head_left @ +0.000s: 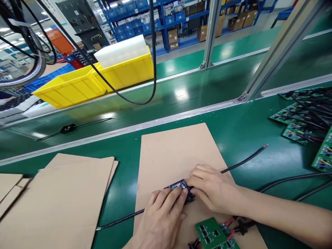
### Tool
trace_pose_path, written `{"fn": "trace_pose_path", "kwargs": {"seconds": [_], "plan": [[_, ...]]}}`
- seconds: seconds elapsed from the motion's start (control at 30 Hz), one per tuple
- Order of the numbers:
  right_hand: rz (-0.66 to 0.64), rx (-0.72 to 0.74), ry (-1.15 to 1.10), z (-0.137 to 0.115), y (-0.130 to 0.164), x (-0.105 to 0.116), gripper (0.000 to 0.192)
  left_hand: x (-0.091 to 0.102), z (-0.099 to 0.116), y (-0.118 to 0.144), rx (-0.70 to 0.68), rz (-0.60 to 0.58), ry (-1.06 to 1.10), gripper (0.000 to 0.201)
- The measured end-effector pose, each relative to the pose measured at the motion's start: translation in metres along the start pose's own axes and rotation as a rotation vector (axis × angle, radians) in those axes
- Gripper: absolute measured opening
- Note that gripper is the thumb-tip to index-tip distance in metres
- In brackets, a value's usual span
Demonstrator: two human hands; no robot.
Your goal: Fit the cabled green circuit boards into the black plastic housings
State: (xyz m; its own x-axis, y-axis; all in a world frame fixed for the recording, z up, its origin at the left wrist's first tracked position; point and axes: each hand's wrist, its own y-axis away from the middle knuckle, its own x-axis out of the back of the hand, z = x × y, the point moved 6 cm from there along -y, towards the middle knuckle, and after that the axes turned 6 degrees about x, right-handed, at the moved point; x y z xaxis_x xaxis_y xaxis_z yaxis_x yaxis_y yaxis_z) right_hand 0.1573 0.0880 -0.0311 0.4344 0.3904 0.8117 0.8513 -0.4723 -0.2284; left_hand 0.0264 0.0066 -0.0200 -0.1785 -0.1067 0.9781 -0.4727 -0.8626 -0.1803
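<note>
A small black plastic case (pixel 190 198) with a circuit board in it lies on a cardboard sheet (pixel 176 148). My left hand (pixel 163 214) covers much of the case, its bent fingers pressing on the board and holding the case down. At the right end of the case, my right hand (pixel 211 188) is closed around the black cable (pixel 242 162) where it enters; its fingertips touch the case edge. Another cable (pixel 120 220) leaves from under my left hand towards the left, with bare wire tips. Close below my hands lies a green circuit board (pixel 211 232) with red and black wires.
Stacked cardboard sheets (pixel 75 193) lie on the left of the green bench. Several wired circuit boards (pixel 298 117) are piled at the right. Beyond the metal rail (pixel 166 117) lies a black cabled case (pixel 67 128); yellow bins (pixel 124 71) stand behind. A cable loop (pixel 155 52) hangs ahead.
</note>
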Motion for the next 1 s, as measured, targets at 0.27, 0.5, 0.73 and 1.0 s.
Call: {"fn": "trace_pose_path", "kwargs": {"seconds": [0.27,0.5,0.73,1.0], "plan": [[-0.032,0.238,0.144,-0.007,-0.001,-0.006,0.026,-0.013,0.004,-0.002,-0.091,-0.066,-0.111,0.047],[0.028,0.119,-0.053,0.014,-0.001,0.001,0.021,0.003,-0.007,-0.003,0.026,-0.192,0.107,0.058],[0.022,0.055,-0.123,0.017,0.001,0.003,0.010,0.001,-0.038,0.014,0.330,-0.125,0.229,0.069],[-0.024,0.064,-0.048,0.009,0.003,0.006,0.017,0.008,-0.035,0.013,0.356,-0.129,0.338,0.054]]}}
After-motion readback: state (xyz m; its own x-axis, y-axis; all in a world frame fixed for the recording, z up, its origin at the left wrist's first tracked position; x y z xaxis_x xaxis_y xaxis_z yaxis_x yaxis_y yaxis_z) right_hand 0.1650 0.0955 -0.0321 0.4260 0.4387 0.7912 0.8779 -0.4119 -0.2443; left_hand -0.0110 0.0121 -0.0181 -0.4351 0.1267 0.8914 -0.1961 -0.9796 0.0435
